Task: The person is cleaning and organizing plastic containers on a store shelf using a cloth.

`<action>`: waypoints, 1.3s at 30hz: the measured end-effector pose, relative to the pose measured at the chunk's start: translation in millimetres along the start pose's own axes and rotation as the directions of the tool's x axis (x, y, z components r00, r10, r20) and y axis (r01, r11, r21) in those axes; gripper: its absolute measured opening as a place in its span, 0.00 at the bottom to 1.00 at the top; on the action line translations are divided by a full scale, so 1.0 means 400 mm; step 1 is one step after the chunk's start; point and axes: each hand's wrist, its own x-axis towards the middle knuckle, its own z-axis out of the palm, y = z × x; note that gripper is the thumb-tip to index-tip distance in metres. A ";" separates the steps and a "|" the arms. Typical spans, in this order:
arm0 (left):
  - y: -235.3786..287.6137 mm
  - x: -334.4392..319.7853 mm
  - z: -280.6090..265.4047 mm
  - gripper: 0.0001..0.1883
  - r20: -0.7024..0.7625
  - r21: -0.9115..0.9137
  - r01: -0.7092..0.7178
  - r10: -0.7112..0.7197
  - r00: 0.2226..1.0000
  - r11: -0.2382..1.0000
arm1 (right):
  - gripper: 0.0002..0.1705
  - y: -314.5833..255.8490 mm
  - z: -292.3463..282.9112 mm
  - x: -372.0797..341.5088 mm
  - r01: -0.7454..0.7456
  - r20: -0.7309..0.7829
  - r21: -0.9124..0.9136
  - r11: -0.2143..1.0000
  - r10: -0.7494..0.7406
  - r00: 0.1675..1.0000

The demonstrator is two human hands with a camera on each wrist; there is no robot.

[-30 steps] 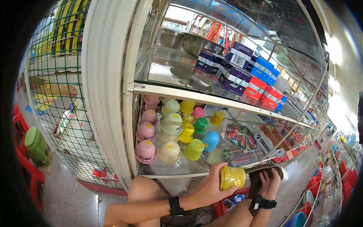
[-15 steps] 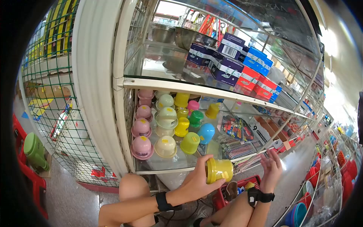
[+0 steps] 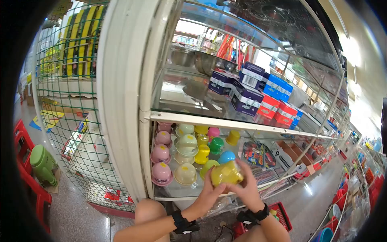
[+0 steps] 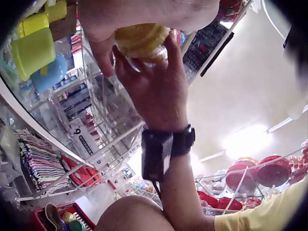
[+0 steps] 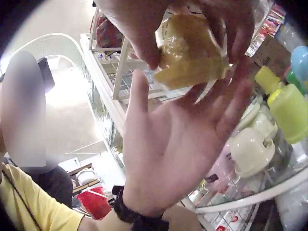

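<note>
Both hands are at a yellow cup (image 3: 225, 173) in front of the lower shelf. The left hand (image 3: 207, 198) holds its left side, and the right hand (image 3: 246, 188) grips its right side. In the right wrist view, the cup (image 5: 190, 53) shows clear wrapping; the right hand (image 5: 139, 19) has thumb and fingers around it, while the left hand (image 5: 168, 139) shows its palm, fingers against the cup and partly hidden. From the left wrist view, the right hand's fingers (image 4: 156, 91) reach the cup (image 4: 139, 41) below the left hand (image 4: 149, 12).
Pink cups (image 3: 161, 173), cream cups (image 3: 185, 174) and a blue cup (image 3: 226, 157) stand on the lower shelf. Boxes (image 3: 246, 99) fill part of the shelf above. A red basket (image 3: 285, 218) sits on the floor at right; green wire mesh (image 3: 66, 105) is at left.
The right hand, which held a dark brown item and then let go, has come left onto the yellow cup. The cup has turned and now sits before the shelf's cups.
</note>
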 end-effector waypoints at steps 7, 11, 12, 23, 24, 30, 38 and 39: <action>-0.036 -0.015 0.042 0.35 0.216 0.263 0.131 -0.191 0.958 0.956 | 0.36 0.020 -0.017 0.277 0.019 -0.218 0.058 0.998 -0.006 0.976; -0.110 -0.005 0.045 0.29 0.303 0.536 0.149 -0.355 0.885 0.831 | 0.27 0.104 0.023 0.384 0.005 -0.067 -0.455 0.890 -0.041 0.997; -0.073 0.006 0.057 0.29 0.288 0.533 0.245 -0.446 0.847 0.810 | 0.27 0.127 0.038 0.409 -0.004 -0.022 -0.529 0.849 -0.009 1.000; -0.094 0.051 0.035 0.21 0.257 0.407 0.209 -0.331 0.908 0.889 | 0.28 0.467 0.149 0.575 0.150 -0.002 -0.766 0.625 -0.237 0.972; -0.096 0.047 0.034 0.21 0.251 0.414 0.217 -0.340 0.906 0.884 | 0.29 0.481 0.152 0.578 0.112 -0.039 -0.783 0.611 -0.228 0.973; -0.070 0.032 0.031 0.31 0.222 0.155 0.301 -0.330 0.918 0.941 | 0.31 0.529 0.155 0.608 0.062 -0.041 -0.796 0.603 -0.155 0.987; -0.074 0.028 0.026 0.32 0.190 0.036 0.296 -0.298 0.936 0.954 | 0.33 0.590 0.225 0.662 0.122 0.030 -0.824 0.554 -0.172 0.985; -0.076 0.028 0.024 0.32 0.191 0.036 0.298 -0.299 0.935 0.954 | 0.34 0.597 0.232 0.669 0.138 0.047 -0.831 0.539 -0.180 0.983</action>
